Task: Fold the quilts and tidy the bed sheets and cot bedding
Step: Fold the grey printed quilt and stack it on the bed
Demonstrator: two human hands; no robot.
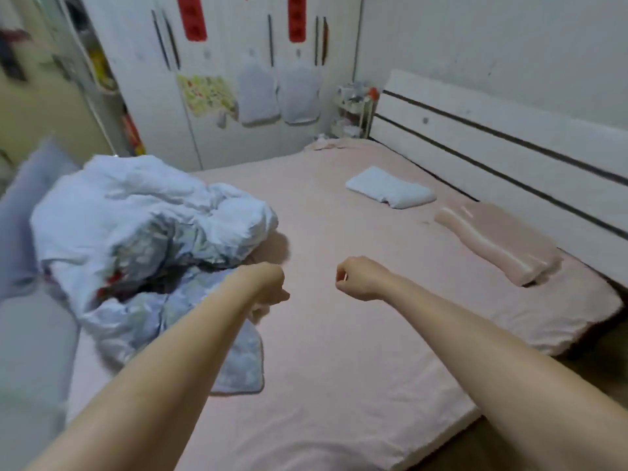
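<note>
A pink bed sheet (339,385) covers the mattress and lies mostly flat. A crumpled light-blue quilt (146,226) with a patterned underside is heaped on the bed's left side. A small blue patterned pad (239,365) lies partly under the heap and my left forearm. My left hand (268,287) hovers at the quilt's right edge, fingers curled, with nothing visibly held. My right hand (356,278) is a fist over the bare sheet and holds nothing. A small white pillow (390,188) and a pink contoured pillow (499,243) lie near the headboard.
The white headboard (509,147) with dark stripes runs along the right. White wardrobe doors (238,62) stand behind the bed, with a small rack (353,110) in the corner. A grey-blue cushion (30,198) and grey bedding (30,351) sit at the left edge.
</note>
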